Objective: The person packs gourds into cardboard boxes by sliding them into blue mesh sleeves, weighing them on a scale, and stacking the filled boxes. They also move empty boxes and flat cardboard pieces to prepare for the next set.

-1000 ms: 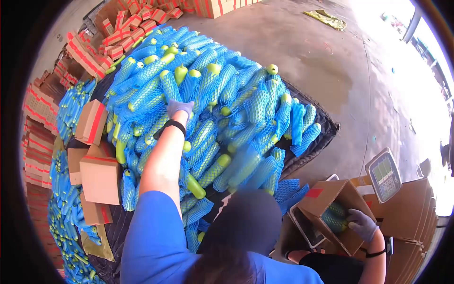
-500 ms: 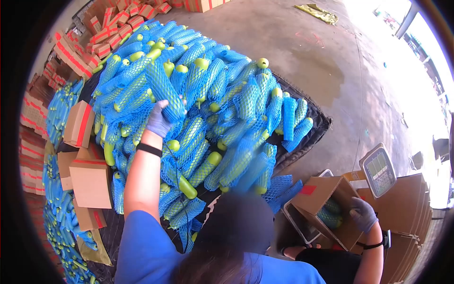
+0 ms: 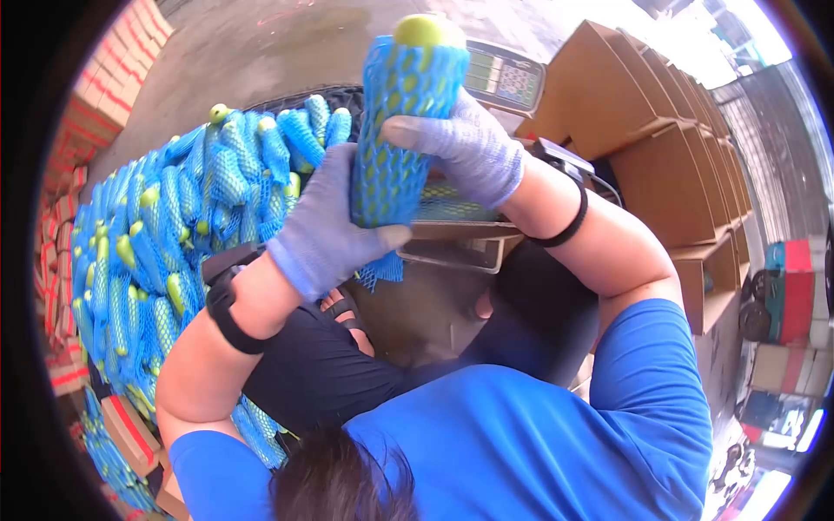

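A green gourd in blue netting (image 3: 401, 130) is held up above an open carton, its bare round end at the top. My left hand (image 3: 326, 221), in a pale glove, grips its lower left side. On the right side, near its upper half, my right hand (image 3: 465, 148) is wrapped round it, the thumb lying across the front. Beneath the hands, more netted gourds (image 3: 452, 207) show inside the carton, which my hands and the held gourd partly hide. A scale display (image 3: 512, 80) stands just behind the carton.
A large heap of netted gourds (image 3: 165, 226) lies at the left. Open cartons (image 3: 643, 130) are stacked at the right. More red-taped boxes (image 3: 117, 65) stand at the upper left. My legs (image 3: 339, 369) and sandaled foot are below the hands.
The view has swung right toward the carton and scale. My right hand has left the carton edge, and both hands now hold a netted gourd in front of me.
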